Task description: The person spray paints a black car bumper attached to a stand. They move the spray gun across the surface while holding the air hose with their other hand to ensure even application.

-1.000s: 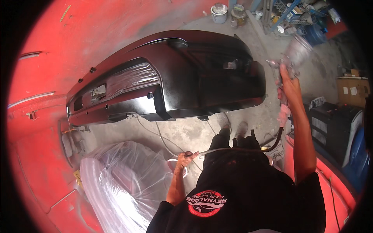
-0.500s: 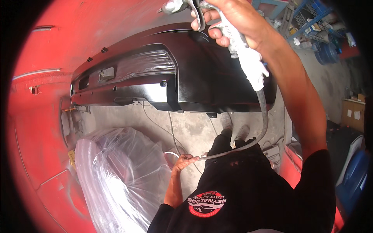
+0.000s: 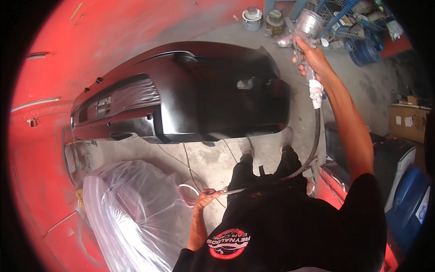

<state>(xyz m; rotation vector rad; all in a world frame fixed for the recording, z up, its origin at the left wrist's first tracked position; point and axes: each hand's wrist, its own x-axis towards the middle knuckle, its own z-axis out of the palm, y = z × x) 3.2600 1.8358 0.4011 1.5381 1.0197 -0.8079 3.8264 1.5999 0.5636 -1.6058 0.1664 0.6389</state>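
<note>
My right hand (image 3: 312,59) is closed round the handle of a spray gun (image 3: 310,25) with a metal cup on top, held out past the right end of a black car bumper (image 3: 217,95). White wrapping (image 3: 316,90) covers the joint below the grip. From there a grey air hose (image 3: 316,131) curves down across my body to my left hand (image 3: 207,198), whose fingers are closed on it. The bumper looks satin black, with shiny masking film (image 3: 138,95) over its recessed middle. Its supports are mostly hidden beneath it.
Clear plastic sheeting (image 3: 131,208) drapes a bulky thing at lower left. Red walls (image 3: 41,158) stand left and behind. Paint cans (image 3: 252,19), a blue wire rack (image 3: 337,18), a water jug (image 3: 364,52) and a cardboard box (image 3: 408,122) are to the right. Hoses cross the concrete floor (image 3: 172,156).
My right hand has carried the spray gun rightward and down, off the bumper's top and beyond its right end. The view has shifted right, and my feet stand farther apart. The left hand keeps the hose.
</note>
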